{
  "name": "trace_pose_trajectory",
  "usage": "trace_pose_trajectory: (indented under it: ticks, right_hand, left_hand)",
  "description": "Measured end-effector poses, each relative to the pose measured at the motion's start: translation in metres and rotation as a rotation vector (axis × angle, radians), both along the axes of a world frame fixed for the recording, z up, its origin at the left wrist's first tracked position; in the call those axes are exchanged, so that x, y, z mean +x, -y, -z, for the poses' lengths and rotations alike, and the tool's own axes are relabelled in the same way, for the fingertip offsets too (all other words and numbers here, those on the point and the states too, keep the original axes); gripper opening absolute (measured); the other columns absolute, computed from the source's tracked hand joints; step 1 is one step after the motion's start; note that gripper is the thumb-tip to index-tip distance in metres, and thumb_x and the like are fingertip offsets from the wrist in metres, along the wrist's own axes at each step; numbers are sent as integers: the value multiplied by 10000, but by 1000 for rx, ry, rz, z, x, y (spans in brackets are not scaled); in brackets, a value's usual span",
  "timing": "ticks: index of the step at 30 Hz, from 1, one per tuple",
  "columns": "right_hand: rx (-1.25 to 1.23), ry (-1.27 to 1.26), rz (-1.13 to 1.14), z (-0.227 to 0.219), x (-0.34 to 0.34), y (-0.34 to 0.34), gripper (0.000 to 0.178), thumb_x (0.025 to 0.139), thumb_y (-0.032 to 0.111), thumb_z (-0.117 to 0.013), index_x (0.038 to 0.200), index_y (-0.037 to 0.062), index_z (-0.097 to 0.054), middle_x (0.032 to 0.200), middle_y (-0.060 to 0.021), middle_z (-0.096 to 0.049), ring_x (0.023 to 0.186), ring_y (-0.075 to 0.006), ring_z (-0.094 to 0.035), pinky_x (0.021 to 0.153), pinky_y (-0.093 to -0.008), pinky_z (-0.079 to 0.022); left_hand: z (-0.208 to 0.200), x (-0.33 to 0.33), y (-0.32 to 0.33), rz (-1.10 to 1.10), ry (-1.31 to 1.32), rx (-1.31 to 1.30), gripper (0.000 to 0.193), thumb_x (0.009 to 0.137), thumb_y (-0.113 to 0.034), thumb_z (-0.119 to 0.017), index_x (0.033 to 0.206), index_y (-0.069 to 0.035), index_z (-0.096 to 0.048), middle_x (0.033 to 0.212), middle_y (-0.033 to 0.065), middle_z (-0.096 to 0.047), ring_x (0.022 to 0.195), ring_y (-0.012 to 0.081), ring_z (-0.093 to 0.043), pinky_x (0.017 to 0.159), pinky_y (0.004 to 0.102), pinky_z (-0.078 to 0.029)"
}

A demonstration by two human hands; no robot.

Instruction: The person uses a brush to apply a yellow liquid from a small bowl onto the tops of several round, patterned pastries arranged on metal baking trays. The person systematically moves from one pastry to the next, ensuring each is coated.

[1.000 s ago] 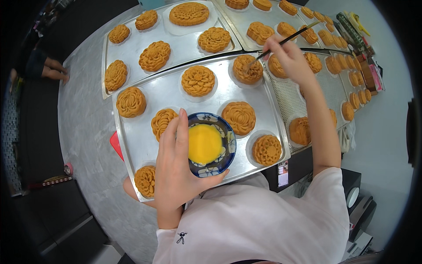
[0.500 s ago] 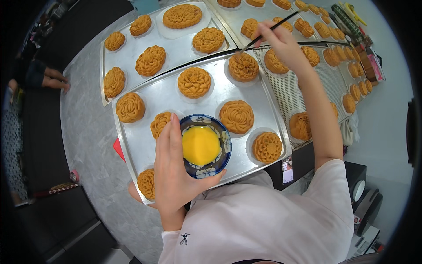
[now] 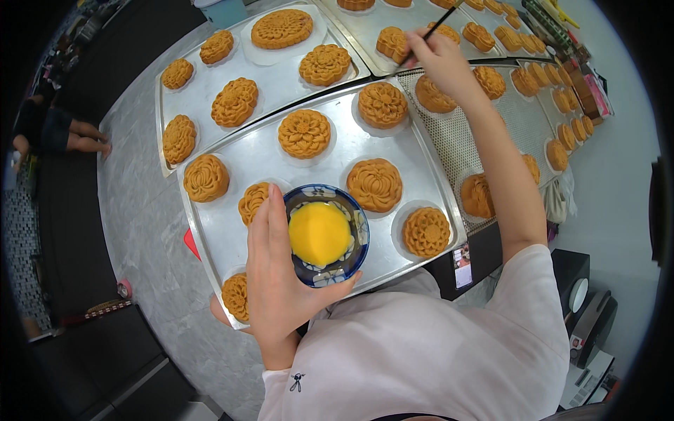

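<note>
- Grey tiled floor (image 3: pixel 140 179) spreads left of the bowl, with one other person's bare legs (image 3: pixel 88 137) far off on that side.
- One blue-and-white bowl (image 3: pixel 361 242), holding yellow liquid (image 3: pixel 319 233), appears in front of the near tray (image 3: pixel 225 242); whether it touches the metal, I cannot tell.
- Seven moulded golden-brown pastries (image 3: pixel 304 133) show on that tray around the bowl: four beyond it, one just left, one to its right, one nearer on the left.
- Six more sit on the second tray (image 3: pixel 277 81), beyond the bowl and leftward, including one large oval.
- One perforated tray (image 3: pixel 449 140) stands right of the bowl.
- Left hand (image 3: pixel 277 281) grasps the bowl, fingers extended along its left side, thumb along its near side.
- Right hand (image 3: pixel 441 59), arm stretched well beyond the bowl and rightward, pinches one black-handled brush (image 3: pixel 444 19), slanted, lower end toward the near tray's far corner, bristles unclear.
</note>
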State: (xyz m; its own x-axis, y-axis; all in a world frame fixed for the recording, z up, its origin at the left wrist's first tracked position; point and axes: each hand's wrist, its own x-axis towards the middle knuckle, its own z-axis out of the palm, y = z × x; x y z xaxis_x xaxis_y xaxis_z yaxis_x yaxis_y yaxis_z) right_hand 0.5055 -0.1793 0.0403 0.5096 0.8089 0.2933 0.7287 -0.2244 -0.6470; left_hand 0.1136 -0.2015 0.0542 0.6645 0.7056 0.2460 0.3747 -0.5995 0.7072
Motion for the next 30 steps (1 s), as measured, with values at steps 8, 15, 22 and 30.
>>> trace_pose_trajectory:
  ticks: [8, 15, 22, 30]
  right_hand:
    - [67, -165, -209, -4, -14, 23, 385, 1083, 365, -496, 979, 33, -662, 830, -45, -701, 821, -134, -690, 765, -287, -513]
    - [78, 43, -231, -11, -20, 37, 349, 1059, 302, -517, 953, -4, -649, 830, -116, -702, 788, -198, -673, 733, -339, -502]
    - [80, 57, -212, -23, -28, 55, 309, 1039, 250, -529, 924, -16, -635, 760, -110, -662, 744, -225, -642, 726, -358, -497]
    - [90, -31, -279, -19, -42, 70, 257, 1025, 187, -532, 915, -22, -632, 792, -136, -648, 757, -254, -643, 733, -385, -497]
  left_hand:
    - [0, 1, 1, -7, 6, 0, 1340, 505, -271, -962, 1619, -33, -257, 1447, 262, -493, 1293, 436, -526, 1074, 489, -458]
    - [0, 0, 1, -13, -6, 2, 1335, 509, -275, -962, 1618, -30, -261, 1449, 270, -490, 1304, 437, -518, 1083, 487, -452]
    - [-2, 1, 0, -10, 17, -26, 1328, 514, -271, -960, 1617, -26, -261, 1457, 274, -485, 1306, 440, -516, 1087, 488, -449]
    - [1, -1, 0, -20, -3, 66, 1307, 535, -226, -943, 1615, 7, -246, 1329, 227, -577, 1208, 365, -608, 1033, 429, -484]
